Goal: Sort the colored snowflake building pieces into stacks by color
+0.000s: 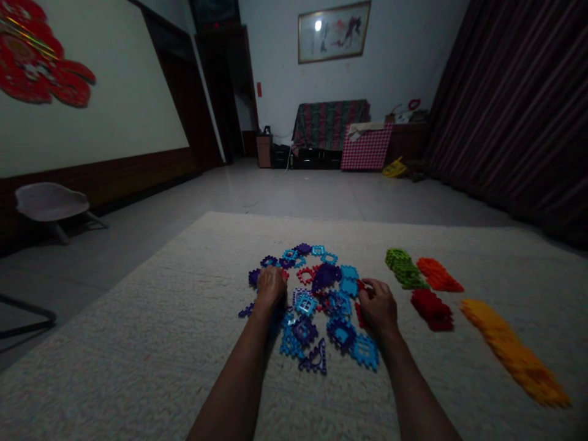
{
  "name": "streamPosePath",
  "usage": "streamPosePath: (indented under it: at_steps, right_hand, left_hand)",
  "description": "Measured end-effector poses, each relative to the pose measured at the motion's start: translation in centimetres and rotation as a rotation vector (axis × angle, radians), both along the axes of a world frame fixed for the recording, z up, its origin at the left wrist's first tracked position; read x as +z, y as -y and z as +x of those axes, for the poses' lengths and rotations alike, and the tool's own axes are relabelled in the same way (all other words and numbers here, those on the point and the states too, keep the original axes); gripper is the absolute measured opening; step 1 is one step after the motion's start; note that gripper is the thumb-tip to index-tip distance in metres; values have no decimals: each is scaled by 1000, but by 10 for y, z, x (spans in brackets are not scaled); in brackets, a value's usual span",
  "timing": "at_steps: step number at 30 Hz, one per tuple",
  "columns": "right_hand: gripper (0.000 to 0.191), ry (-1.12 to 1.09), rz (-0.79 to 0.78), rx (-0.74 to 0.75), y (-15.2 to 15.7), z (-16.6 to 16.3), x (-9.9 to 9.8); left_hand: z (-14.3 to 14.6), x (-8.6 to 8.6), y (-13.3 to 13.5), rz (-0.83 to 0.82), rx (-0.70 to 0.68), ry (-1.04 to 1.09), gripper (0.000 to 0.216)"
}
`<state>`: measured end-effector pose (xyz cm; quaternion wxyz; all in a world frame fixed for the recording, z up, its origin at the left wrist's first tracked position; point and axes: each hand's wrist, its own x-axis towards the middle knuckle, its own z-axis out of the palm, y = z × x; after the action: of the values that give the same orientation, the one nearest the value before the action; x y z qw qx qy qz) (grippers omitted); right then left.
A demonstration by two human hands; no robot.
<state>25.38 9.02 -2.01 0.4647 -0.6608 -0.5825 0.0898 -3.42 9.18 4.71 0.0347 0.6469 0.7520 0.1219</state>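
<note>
A loose heap of blue and purple interlocking plastic tiles (304, 331), with a few red ones among them, lies on the pale rug. My right hand (377, 303), at the heap's right edge, pinches a red interlocking tile (362, 286) between thumb and fingers. Another red tile (360, 315) shows just beside that wrist. At the left side of the heap, my left hand (272, 285) is curled downward, its fingertips hidden. A bit of red tile (285, 274) peeks out by its fingers; whether it is gripped is unclear.
To the right lie sorted tile stacks: green (406, 268), orange (438, 274), dark red (432, 309), and a long yellow-orange row (514, 351). The rug (151, 318) spreads over a tiled floor (321, 193). A low pale seat (52, 202) stands at left, dark curtains (509, 110) at right.
</note>
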Motion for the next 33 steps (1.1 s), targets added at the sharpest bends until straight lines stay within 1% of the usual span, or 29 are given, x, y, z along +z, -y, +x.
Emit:
streamPosePath:
  at_steps: [4, 6, 10, 12, 14, 17, 20, 24, 25, 26, 27, 28, 30, 31, 33]
  right_hand:
    - [32, 1, -31, 16, 3, -1, 2]
    - [32, 8, -48, 15, 4, -2, 3]
    - [31, 24, -52, 19, 4, -2, 6]
    - [33, 18, -50, 22, 3, -2, 7]
    - [35, -7, -50, 29, 2, -2, 7]
    - [38, -65, -32, 26, 0, 0, 6]
    - [42, -161, 19, -33, -2, 5, 8]
    - [46, -289, 102, -98, -3, 14, 14]
    - [46, -312, 115, -104, -4, 15, 16]
    - [47, -330, 121, -106, -4, 16, 17]
    - [47, -342, 121, -103, -4, 16, 17]
    - [46, -348, 112, -94, -4, 15, 17]
    - [44, -342, 73, -69, -4, 11, 15]
    - [43, -333, 48, -57, -4, 9, 14]
    - [43, -314, 5, -32, -5, 6, 11]
  left_hand:
    - [0, -12, -2, 20, 10, -20, 26]
    - [0, -15, -2, 22, 13, -23, 28]
    - [-1, -13, -1, 8, 3, -15, 29]
    - [-1, -9, -1, 29, -5, 11, 30]
    - [1, -5, -2, 73, -42, 57, 32]
    - [14, 2, -2, 160, -167, 167, 34]
    - [40, 4, 3, 203, -311, 265, 30]
    - [80, -4, 15, 221, -544, 359, 29]
    - [86, -7, 16, 241, -600, 384, 32]
    - [90, -9, 17, 260, -624, 399, 34]
    - [91, -11, 16, 278, -622, 402, 35]
    - [89, -13, 14, 293, -590, 392, 33]
    - [78, -14, 7, 295, -476, 339, 25]
    - [71, -14, 1, 281, -418, 304, 22]
    - [57, -15, -11, 200, -328, 224, 22]
